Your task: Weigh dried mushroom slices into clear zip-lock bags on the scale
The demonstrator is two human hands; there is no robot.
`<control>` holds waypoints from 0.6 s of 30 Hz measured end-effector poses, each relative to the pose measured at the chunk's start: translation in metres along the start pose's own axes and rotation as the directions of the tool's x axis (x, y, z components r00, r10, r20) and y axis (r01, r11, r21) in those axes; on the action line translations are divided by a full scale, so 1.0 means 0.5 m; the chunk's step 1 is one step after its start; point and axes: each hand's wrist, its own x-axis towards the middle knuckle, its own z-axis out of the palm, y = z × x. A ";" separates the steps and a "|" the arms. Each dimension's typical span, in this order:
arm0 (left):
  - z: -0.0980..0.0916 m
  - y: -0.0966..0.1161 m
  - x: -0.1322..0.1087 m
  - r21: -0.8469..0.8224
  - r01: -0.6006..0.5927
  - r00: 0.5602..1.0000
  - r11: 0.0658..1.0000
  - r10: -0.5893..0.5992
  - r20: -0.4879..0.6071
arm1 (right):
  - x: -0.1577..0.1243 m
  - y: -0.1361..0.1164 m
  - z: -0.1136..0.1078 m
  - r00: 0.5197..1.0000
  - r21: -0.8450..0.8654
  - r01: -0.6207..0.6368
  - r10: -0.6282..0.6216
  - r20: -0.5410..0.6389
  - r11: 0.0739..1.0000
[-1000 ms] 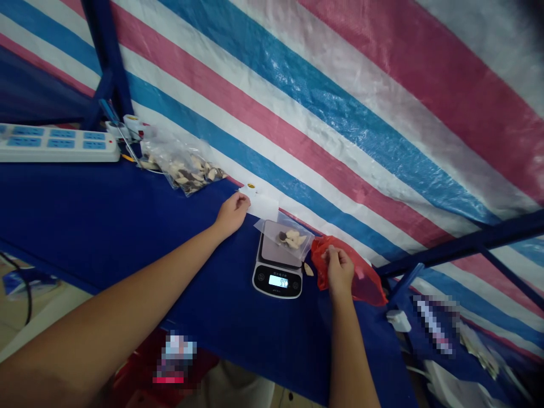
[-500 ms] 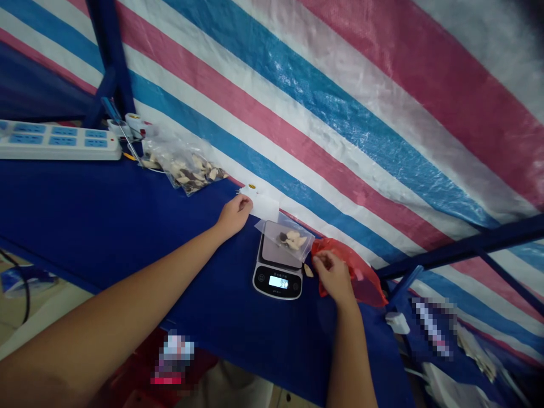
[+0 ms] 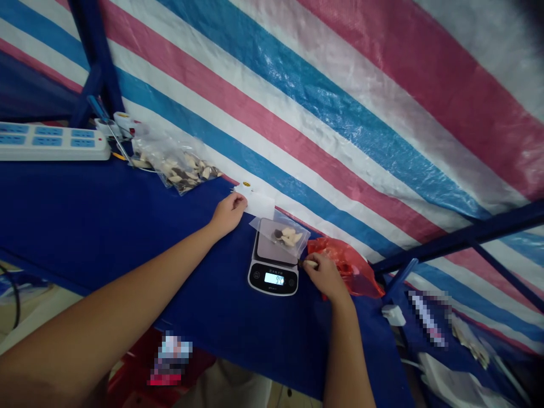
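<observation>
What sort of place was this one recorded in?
Probably a makeshift work booth or stall: striped plastic sheeting hangs beside blue frame bars, and a blue table holds a digital scale and a multi-socket power strip.

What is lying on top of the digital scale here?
A clear plastic bag lies across the plate of the digital scale, overhanging its edge, with pale pieces and a dark piece inside. What is directly under those pieces cannot be seen.

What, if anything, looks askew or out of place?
The clear bag lies askew on the scale, overhanging its right side. One pale piece is outside the bag, pinched in the right hand, while similar pieces are inside.
</observation>
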 end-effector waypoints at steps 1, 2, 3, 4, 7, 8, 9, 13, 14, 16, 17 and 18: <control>0.000 0.000 0.000 -0.002 0.003 1.000 1.000 -0.003 0.000 | 0.001 0.002 -0.001 1.000 0.013 -0.010 0.010 -0.019 1.000; 0.000 0.000 0.000 -0.004 0.008 1.000 1.000 -0.008 0.001 | 0.002 0.004 -0.001 0.999 0.035 -0.021 0.022 -0.040 0.999; 0.000 0.001 0.000 -0.006 0.014 1.000 1.000 -0.014 0.003 | 0.003 0.007 -0.002 0.998 0.068 -0.034 0.038 -0.057 0.997; 0.000 0.002 -0.001 -0.009 0.018 1.000 1.000 -0.018 0.004 | 0.004 0.011 -0.001 0.996 0.111 -0.051 0.059 -0.071 0.992; -0.002 0.006 -0.003 -0.007 0.017 1.000 1.000 -0.017 0.006 | 0.008 0.018 0.001 0.988 0.261 -0.110 0.135 -0.077 0.959; -0.002 0.007 -0.003 -0.006 0.014 1.000 1.000 -0.014 0.007 | 0.009 0.019 0.002 0.986 0.301 -0.124 0.153 -0.073 0.946; -0.002 0.007 -0.004 -0.005 0.010 1.000 1.000 -0.010 0.009 | 0.009 0.018 0.003 0.984 0.331 -0.135 0.166 -0.070 0.934; -0.002 0.008 -0.005 -0.002 0.004 1.000 1.000 -0.004 0.012 | 0.011 0.011 0.004 0.980 0.404 -0.141 0.186 -0.075 0.904; -0.002 0.008 -0.005 0.001 0.005 1.000 1.000 -0.005 0.011 | 0.011 0.010 0.004 0.980 0.409 -0.132 0.182 -0.086 0.903; -0.001 0.008 -0.005 0.005 0.007 1.000 1.000 -0.007 0.009 | 0.011 0.010 0.005 0.983 0.384 -0.105 0.153 -0.098 0.917; -0.001 0.008 -0.005 0.005 0.006 1.000 1.000 -0.006 0.008 | 0.010 0.011 0.005 0.986 0.352 -0.091 0.133 -0.096 0.932; -0.001 0.009 -0.005 0.003 0.005 1.000 1.000 -0.005 0.008 | 0.010 0.011 0.004 0.990 0.308 -0.079 0.111 -0.089 0.948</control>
